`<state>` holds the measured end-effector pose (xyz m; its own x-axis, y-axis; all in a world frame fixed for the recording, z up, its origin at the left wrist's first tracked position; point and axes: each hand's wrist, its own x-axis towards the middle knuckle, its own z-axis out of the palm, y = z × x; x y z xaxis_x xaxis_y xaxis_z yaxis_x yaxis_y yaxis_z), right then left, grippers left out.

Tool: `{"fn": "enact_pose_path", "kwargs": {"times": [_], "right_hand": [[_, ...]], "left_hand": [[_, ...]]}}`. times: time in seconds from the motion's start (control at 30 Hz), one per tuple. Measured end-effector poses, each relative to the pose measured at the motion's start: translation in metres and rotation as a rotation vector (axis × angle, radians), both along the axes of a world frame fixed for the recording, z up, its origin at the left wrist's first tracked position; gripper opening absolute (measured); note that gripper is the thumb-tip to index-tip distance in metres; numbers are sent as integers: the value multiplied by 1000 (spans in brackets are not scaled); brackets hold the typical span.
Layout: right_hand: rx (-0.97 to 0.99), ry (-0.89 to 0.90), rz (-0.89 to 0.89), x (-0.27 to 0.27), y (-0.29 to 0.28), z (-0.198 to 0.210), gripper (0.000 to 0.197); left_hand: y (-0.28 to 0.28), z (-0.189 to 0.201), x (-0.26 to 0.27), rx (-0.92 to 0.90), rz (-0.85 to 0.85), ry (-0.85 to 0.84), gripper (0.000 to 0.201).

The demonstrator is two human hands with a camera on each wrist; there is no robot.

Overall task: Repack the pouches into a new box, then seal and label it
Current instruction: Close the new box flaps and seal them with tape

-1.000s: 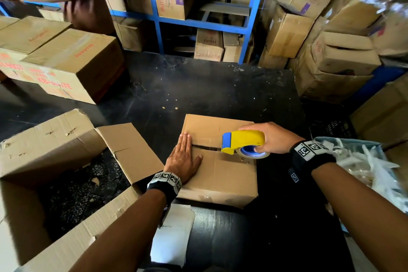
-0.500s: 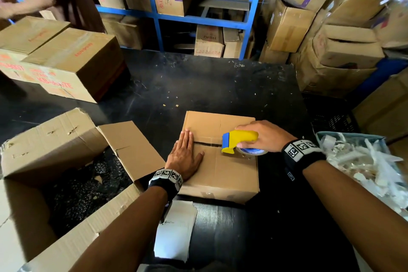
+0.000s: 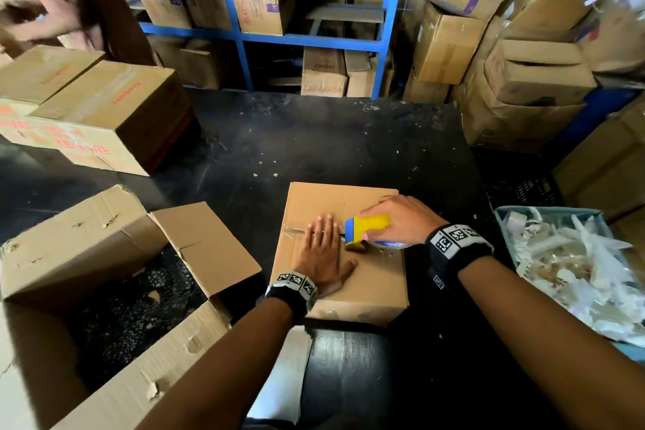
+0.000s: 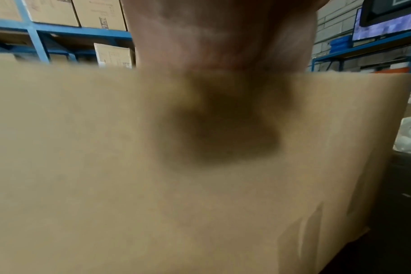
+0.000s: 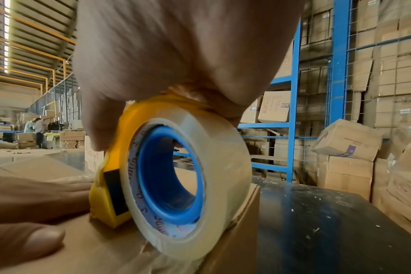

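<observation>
The box (image 3: 352, 276) sits closed on the black table (image 3: 314, 136), near the table's front edge, with its right side close to the table's right edge. The left hand (image 3: 323, 255) lies flat on the lid, fingers straight and together, fingertips at the centre seam. The right hand (image 3: 401, 220) grasps the yellow dispenser (image 3: 366, 229), fingers wrapped over its top; the tape roll (image 5: 188, 185) stands on edge on the lid, close to the box's right edge, the dispenser's blue nose just beside the left fingertips. A short strip of clear tape shows on the seam left of those fingertips.

Left of the box, touching or nearly so, a flap of the big open carton (image 3: 115, 272) reaches toward it; dark pouches (image 3: 132, 307) lie inside that carton. A white sheet (image 3: 282, 370) hangs off the front edge under the box. Behind the box the table is bare up to the blue rack (image 3: 387, 21); sealed cartons (image 3: 101, 115) stand at far left. A bin of white scraps (image 3: 565, 269) sits off the right edge.
</observation>
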<state>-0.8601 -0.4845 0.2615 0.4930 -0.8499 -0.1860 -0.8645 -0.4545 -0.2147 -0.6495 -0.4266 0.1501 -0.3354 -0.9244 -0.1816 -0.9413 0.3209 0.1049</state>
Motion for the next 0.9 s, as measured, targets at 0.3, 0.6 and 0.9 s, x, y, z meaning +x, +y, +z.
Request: {"fn": "enact_pose_path", "kwargs": {"times": [0.3, 0.6, 0.9], "right_hand": [[133, -111, 15, -19, 4, 15, 47], [197, -267, -56, -82, 9, 17, 53], [177, -60, -10, -72, -1, 0, 38]], "left_hand": [[2, -4, 0, -53, 55, 3, 96], [3, -4, -3, -66, 62, 7, 96], [1, -5, -1, -53, 58, -4, 95]]}}
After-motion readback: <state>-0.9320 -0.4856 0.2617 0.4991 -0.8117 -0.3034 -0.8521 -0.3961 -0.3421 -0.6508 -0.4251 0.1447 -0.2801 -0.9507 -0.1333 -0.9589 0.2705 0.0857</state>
